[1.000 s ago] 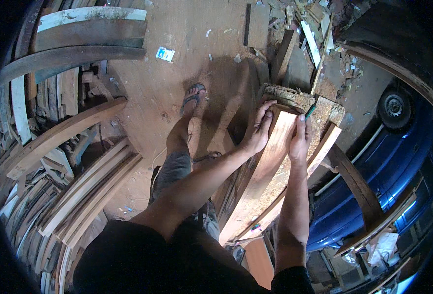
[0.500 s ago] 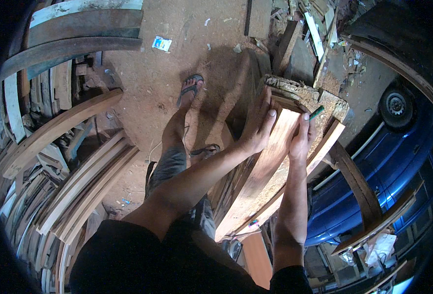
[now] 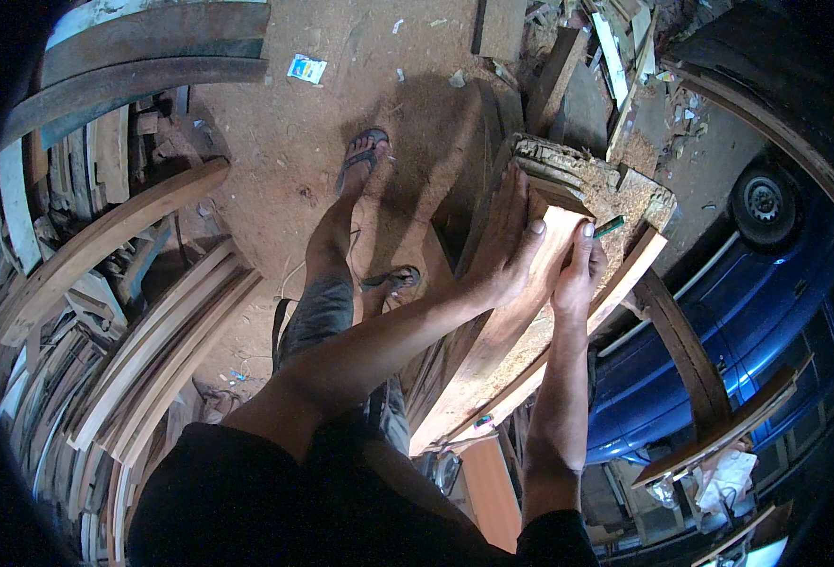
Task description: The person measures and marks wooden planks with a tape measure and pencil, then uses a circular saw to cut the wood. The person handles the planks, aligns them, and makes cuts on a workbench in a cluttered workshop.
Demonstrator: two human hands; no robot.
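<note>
A long, thick wooden board [image 3: 488, 364] lies lengthwise on a sawdust-covered wooden workbench [image 3: 636, 213]. Near its far end, my left hand [image 3: 511, 260] is closed on the left side, thumb on the top face and fingers running down the side. My right hand [image 3: 579, 269] grips the right edge at the same end, thumb near the top corner. A slim green stick like a pencil or marker [image 3: 610, 227] pokes out from the right hand's fingers. The fingertips beneath the board's edges are hidden.
Stacked planks [image 3: 167, 354] fill the left side. Scrap wood [image 3: 568, 85] lies beyond the bench. A blue vehicle [image 3: 719, 321] stands at the right, behind a wooden post [image 3: 686, 345]. A small colourful object [image 3: 482, 421] rests by the board's near end.
The board's far end has tipped or turned slightly, so more of its end face shows. Both hands keep their hold there. The whole view has shifted a little.
</note>
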